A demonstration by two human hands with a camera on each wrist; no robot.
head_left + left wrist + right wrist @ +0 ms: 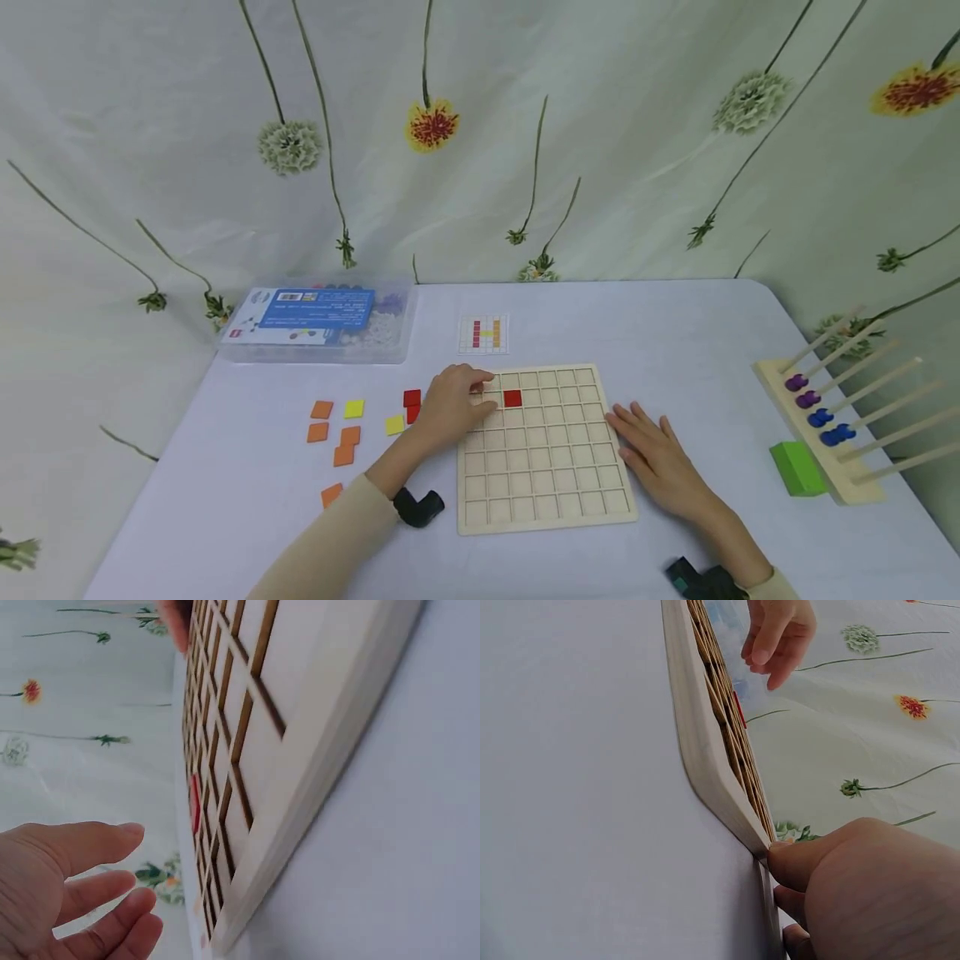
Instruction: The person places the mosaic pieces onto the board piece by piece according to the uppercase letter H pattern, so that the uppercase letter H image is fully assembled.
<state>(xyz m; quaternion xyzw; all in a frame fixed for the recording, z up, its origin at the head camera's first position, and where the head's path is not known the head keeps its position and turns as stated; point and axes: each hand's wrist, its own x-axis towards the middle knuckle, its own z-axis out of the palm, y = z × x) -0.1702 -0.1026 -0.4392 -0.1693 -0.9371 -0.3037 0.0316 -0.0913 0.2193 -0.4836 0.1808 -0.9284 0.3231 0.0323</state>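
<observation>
A wooden grid board [547, 483] lies flat on the white table. One red square tile [513, 398] sits in a cell near its far left corner; in the left wrist view the same red tile [195, 804] shows edge-on. Over the board's left edge is my left hand [450, 407], thumb and fingers apart, with nothing visible between them. My right hand [660, 462] lies along the board's right side. In the right wrist view its thumb [799, 859] touches the board's edge, the other fingertips partly hidden.
Left of the board lie red tiles [412, 397], yellow tiles [354, 408] and several orange tiles [318, 432]. A pattern card [483, 335] is behind the board. A clear plastic box [318, 325] stands back left; a peg rack with beads [817, 429] and a green block [797, 469] stand right.
</observation>
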